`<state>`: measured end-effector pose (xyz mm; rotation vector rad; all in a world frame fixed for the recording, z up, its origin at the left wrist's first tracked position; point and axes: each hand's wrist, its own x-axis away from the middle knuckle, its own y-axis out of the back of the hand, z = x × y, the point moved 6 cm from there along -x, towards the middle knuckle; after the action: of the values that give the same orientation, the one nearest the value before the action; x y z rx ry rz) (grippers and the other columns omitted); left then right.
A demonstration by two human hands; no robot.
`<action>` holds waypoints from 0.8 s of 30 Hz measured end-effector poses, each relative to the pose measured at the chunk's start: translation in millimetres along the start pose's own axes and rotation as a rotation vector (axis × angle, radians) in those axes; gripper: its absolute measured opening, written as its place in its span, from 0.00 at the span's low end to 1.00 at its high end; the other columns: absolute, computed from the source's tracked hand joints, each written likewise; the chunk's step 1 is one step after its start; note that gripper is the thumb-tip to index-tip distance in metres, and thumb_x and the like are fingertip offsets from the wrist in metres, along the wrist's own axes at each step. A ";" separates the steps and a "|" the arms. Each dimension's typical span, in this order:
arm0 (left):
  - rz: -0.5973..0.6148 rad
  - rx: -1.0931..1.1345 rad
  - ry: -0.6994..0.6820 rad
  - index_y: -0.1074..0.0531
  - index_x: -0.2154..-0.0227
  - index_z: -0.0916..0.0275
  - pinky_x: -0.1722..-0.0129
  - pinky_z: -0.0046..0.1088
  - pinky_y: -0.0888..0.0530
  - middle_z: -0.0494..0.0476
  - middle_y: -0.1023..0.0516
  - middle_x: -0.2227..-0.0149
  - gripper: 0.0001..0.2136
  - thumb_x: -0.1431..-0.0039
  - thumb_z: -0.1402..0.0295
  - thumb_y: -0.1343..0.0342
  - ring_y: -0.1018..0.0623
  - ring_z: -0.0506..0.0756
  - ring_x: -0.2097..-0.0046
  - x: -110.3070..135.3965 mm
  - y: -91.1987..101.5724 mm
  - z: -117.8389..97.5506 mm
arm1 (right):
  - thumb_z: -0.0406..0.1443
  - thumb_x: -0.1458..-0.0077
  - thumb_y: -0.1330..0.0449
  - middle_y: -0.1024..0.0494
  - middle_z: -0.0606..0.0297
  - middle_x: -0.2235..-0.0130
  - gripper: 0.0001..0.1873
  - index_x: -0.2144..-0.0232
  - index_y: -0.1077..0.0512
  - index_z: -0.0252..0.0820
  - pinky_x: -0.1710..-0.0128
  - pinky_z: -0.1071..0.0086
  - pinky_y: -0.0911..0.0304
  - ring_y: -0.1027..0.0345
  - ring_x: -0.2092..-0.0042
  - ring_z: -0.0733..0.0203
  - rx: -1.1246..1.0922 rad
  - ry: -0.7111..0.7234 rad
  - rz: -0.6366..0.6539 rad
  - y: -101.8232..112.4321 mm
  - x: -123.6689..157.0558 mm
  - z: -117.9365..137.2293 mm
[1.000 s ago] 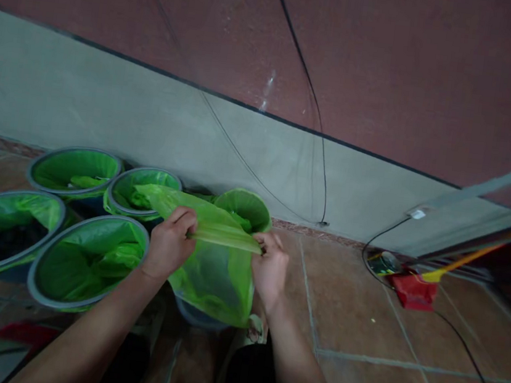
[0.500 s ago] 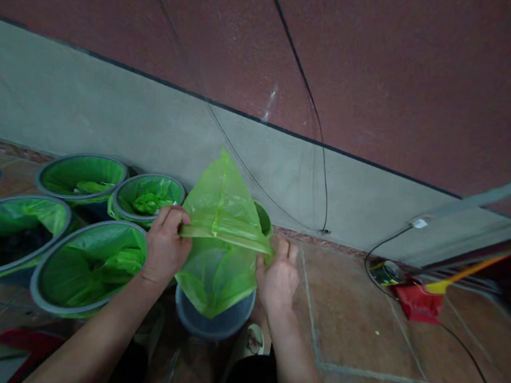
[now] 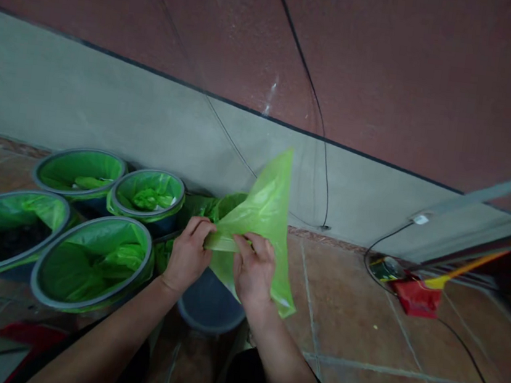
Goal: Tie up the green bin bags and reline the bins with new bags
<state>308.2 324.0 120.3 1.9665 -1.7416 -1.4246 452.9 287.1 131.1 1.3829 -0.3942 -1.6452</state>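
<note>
A thin green plastic bag (image 3: 264, 217) is pinched along a fold by both hands. My left hand (image 3: 188, 255) grips the fold's left end and my right hand (image 3: 253, 269) grips it just to the right, the two hands close together. One corner of the bag sticks up toward the wall and the other hangs down to the right. Directly below the hands stands a grey-blue bin (image 3: 209, 304) with no liner in it.
Several grey-rimmed bins lined with green bags (image 3: 93, 258) stand on the tiled floor at the left, against a grey wall. A red dustpan (image 3: 417, 296) with a yellow broom handle and black cables (image 3: 464, 347) lie at the right. My knees are at the bottom edge.
My hands have come closer together on the bag's fold. The bag has swung from hanging into the bin to lying off to the right, its upper corner now pointing up and right.
</note>
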 end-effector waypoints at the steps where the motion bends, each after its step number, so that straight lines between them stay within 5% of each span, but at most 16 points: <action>1: 0.005 -0.012 0.019 0.31 0.62 0.58 0.53 0.30 0.25 0.57 0.27 0.57 0.19 0.55 0.84 0.52 0.24 0.56 0.53 -1.3 -0.4 2.8 | 0.27 0.44 0.47 0.24 0.58 0.55 0.20 0.54 0.23 0.47 0.54 0.61 0.34 0.32 0.56 0.55 -0.043 -0.011 -0.026 3.0 0.0 -2.0; 8: 0.162 -0.227 0.198 0.27 0.58 0.61 0.61 0.32 0.27 0.59 0.21 0.59 0.14 0.48 0.77 0.48 0.21 0.59 0.60 -6.1 -10.4 29.9 | 0.31 0.40 0.49 0.25 0.60 0.59 0.18 0.56 0.21 0.47 0.56 0.66 0.30 0.27 0.56 0.59 -0.177 -0.116 -0.298 62.7 -8.6 -4.1; 15: 0.255 -0.340 0.267 0.25 0.66 0.60 0.66 0.29 0.31 0.59 0.18 0.65 0.08 0.45 0.72 0.49 0.20 0.58 0.62 -2.6 -25.3 47.4 | 0.34 0.43 0.45 0.23 0.61 0.61 0.13 0.60 0.20 0.47 0.56 0.62 0.29 0.26 0.57 0.58 -0.295 -0.203 -0.457 129.8 -29.1 -0.2; 20: 0.157 -0.052 0.436 0.27 0.68 0.61 0.67 0.28 0.31 0.58 0.20 0.71 0.08 0.43 0.70 0.51 0.22 0.56 0.67 0.4 -40.2 71.2 | 0.32 0.44 0.42 0.21 0.62 0.62 0.12 0.61 0.20 0.46 0.57 0.62 0.30 0.26 0.58 0.59 -0.347 -0.153 -0.461 168.0 -32.0 7.3; 24: -0.090 0.227 0.647 0.29 0.68 0.61 0.66 0.29 0.29 0.56 0.24 0.72 0.07 0.45 0.70 0.51 0.23 0.56 0.67 2.7 -39.3 93.6 | 0.30 0.46 0.42 0.22 0.63 0.62 0.13 0.60 0.21 0.45 0.59 0.64 0.31 0.27 0.59 0.60 -0.301 -0.125 -0.432 182.7 -20.7 6.7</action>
<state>268.3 376.4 42.9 2.2886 -1.5585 -0.5077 525.3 205.6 279.3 1.1930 0.0933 -2.0500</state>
